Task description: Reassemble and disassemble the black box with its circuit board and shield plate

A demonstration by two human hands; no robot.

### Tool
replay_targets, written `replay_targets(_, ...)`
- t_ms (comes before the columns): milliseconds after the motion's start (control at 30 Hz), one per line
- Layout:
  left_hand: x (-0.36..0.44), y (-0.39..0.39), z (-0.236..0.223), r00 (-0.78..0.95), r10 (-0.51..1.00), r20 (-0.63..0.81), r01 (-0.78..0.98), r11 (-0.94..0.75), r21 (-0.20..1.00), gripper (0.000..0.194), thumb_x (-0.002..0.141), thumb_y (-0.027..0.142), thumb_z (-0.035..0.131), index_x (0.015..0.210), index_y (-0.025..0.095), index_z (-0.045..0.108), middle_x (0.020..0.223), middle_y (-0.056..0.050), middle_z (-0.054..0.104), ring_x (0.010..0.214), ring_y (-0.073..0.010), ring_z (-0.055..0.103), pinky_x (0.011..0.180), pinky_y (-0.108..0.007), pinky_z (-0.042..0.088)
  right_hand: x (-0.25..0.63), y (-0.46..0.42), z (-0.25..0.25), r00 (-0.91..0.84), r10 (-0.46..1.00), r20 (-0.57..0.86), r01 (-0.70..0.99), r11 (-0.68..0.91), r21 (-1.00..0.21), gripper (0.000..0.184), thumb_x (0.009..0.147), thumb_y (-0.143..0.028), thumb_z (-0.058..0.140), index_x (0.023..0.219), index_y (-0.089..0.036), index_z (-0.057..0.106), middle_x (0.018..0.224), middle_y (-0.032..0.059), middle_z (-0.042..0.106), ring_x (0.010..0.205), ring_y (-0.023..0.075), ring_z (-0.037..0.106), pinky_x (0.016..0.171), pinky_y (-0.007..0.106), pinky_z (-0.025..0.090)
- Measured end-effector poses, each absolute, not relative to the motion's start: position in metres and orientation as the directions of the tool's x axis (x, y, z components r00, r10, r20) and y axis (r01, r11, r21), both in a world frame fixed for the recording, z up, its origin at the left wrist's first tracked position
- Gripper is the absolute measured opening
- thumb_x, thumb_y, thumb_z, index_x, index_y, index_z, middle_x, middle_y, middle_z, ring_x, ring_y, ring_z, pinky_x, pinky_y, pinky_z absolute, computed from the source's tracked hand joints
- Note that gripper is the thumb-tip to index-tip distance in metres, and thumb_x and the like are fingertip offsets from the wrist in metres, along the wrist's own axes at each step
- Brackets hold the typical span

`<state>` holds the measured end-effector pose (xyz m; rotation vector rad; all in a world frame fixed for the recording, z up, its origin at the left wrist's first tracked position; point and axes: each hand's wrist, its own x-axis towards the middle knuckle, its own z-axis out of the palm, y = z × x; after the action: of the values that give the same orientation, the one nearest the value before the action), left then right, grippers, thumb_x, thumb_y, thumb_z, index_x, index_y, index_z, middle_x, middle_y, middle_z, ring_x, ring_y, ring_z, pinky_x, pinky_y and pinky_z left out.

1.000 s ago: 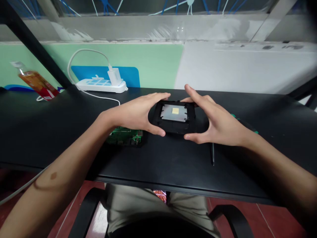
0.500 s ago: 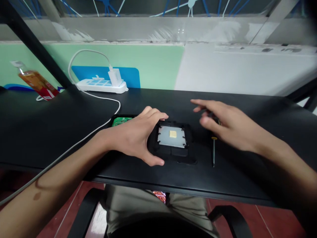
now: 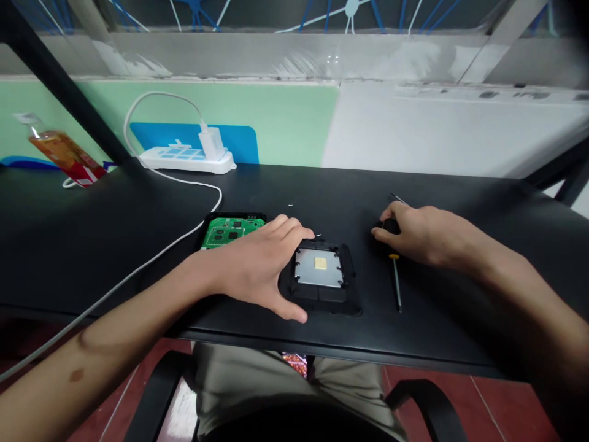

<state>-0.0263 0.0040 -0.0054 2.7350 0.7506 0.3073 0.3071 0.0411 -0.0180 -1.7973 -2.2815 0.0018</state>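
A black plastic casing (image 3: 335, 296) lies on the desk, with a metal plate (image 3: 306, 274) screwed to it. A small pale yellow pad (image 3: 320, 263) sits on the plate's middle. My left hand (image 3: 257, 264) spans the casing's left side, thumb at its near edge and fingertips at its far edge. To the right, my right hand (image 3: 421, 236) has thumb and fingers closed round the black handle of a screwdriver (image 3: 397, 285). Its yellow collar and metal shaft point toward me. Beyond that hand a second thin metal shaft (image 3: 399, 199) shows; the rest is hidden.
Left of the casing, a green circuit board (image 3: 230, 230) in a black shell is partly covered by my left hand. Tiny bright bits (image 3: 290, 205) lie beyond the casing. A white cable (image 3: 202, 182), a power strip (image 3: 184, 161) and a bottle (image 3: 69, 153) are at the left.
My left hand and the casing have shifted slightly toward me, uncovering more of the circuit board. My right hand's fingers have come down and closed on the screwdriver handle.
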Motion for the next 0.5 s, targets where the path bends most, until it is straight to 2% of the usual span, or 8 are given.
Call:
replay_targets(100, -0.027, 0.005, -0.006, 0.836, 0.534, 0.127, 0.474, -0.819, 0.322, 0.103, 0.068, 0.075, 0.083, 0.142, 0.013, 0.046, 0.133, -0.019, 0.057, 0.124, -0.0380, 0.052, 0.109, -0.052, 0.043, 0.301, 0.041, -0.012, -0.166, 0.983, 0.082, 0.982, 0.173, -0.076, 0.050, 0.086, -0.063, 0.054, 0.109, -0.022, 0.071, 0.062, 0.0053, 0.068, 0.055, 0.0259, 0.063, 0.061, 0.049, 0.055)
replay_targets(167, -0.027, 0.006, -0.007, 0.836, 0.533, 0.127, 0.476, -0.821, 0.315, 0.103, 0.070, 0.076, 0.081, 0.142, 0.013, 0.045, 0.134, -0.019, 0.056, 0.124, -0.0375, 0.051, 0.110, -0.051, 0.043, 0.292, 0.037, -0.003, -0.159, 0.981, 0.111, 0.973, 0.174, -0.149, 0.048, 0.088, -0.059, 0.053, 0.115, -0.023, 0.069, 0.063, 0.0034, 0.066, 0.053, 0.0232, 0.061, 0.060, 0.047, 0.054)
replay_targets(267, -0.026, 0.006, -0.008, 0.839, 0.530, 0.127, 0.477, -0.827, 0.297, 0.103, 0.072, 0.075, 0.080, 0.143, 0.011, 0.044, 0.134, -0.019, 0.056, 0.124, -0.0364, 0.051, 0.110, -0.049, 0.042, 0.275, 0.026, 0.011, -0.093, 0.966, 0.242, 0.894, 0.188, -0.407, 0.047, 0.091, -0.060, 0.053, 0.121, -0.026, 0.063, 0.061, -0.0017, 0.057, 0.051, 0.0201, 0.059, 0.060, 0.044, 0.053)
replay_targets(333, -0.026, 0.006, -0.008, 0.839, 0.529, 0.130, 0.479, -0.830, 0.287, 0.105, 0.072, 0.075, 0.080, 0.144, 0.008, 0.044, 0.134, -0.019, 0.055, 0.124, -0.0361, 0.051, 0.110, -0.048, 0.043, 0.262, 0.018, 0.016, -0.013, 0.933, 0.360, 0.748, 0.248, -0.616, 0.050, 0.092, -0.058, 0.058, 0.131, -0.027, 0.055, 0.065, -0.0040, 0.053, 0.053, 0.0187, 0.061, 0.061, 0.042, 0.055)
replay_targets(367, -0.026, 0.005, -0.008, 0.838, 0.530, 0.130, 0.480, -0.830, 0.285, 0.106, 0.072, 0.075, 0.080, 0.144, 0.008, 0.044, 0.134, -0.020, 0.055, 0.124, -0.0362, 0.051, 0.110, -0.048, 0.043, 0.256, 0.014, 0.018, 0.046, 0.892, 0.450, 0.680, 0.302, -0.668, 0.051, 0.092, -0.056, 0.060, 0.133, -0.027, 0.052, 0.069, -0.0029, 0.055, 0.057, 0.0189, 0.062, 0.061, 0.041, 0.055)
replay_targets(433, -0.025, 0.005, -0.007, 0.838, 0.530, 0.126, 0.480, -0.828, 0.289, 0.106, 0.072, 0.075, 0.080, 0.145, 0.008, 0.043, 0.135, -0.020, 0.055, 0.125, -0.0367, 0.051, 0.110, -0.049, 0.043, 0.245, 0.009, 0.018, 0.106, 0.797, 0.595, 0.614, 0.418, -0.669, 0.051, 0.091, -0.054, 0.062, 0.133, -0.029, 0.048, 0.088, 0.0029, 0.064, 0.072, 0.0206, 0.067, 0.071, 0.042, 0.058)
replay_targets(500, -0.025, 0.004, -0.007, 0.839, 0.529, 0.125, 0.478, -0.828, 0.293, 0.105, 0.072, 0.076, 0.079, 0.145, 0.010, 0.043, 0.134, -0.019, 0.055, 0.125, -0.0368, 0.051, 0.110, -0.049, 0.043, 0.237, 0.005, 0.016, 0.128, 0.704, 0.699, 0.617, 0.495, -0.612, 0.050, 0.090, -0.057, 0.063, 0.130, -0.032, 0.046, 0.112, 0.0080, 0.065, 0.088, 0.0231, 0.070, 0.080, 0.045, 0.060)
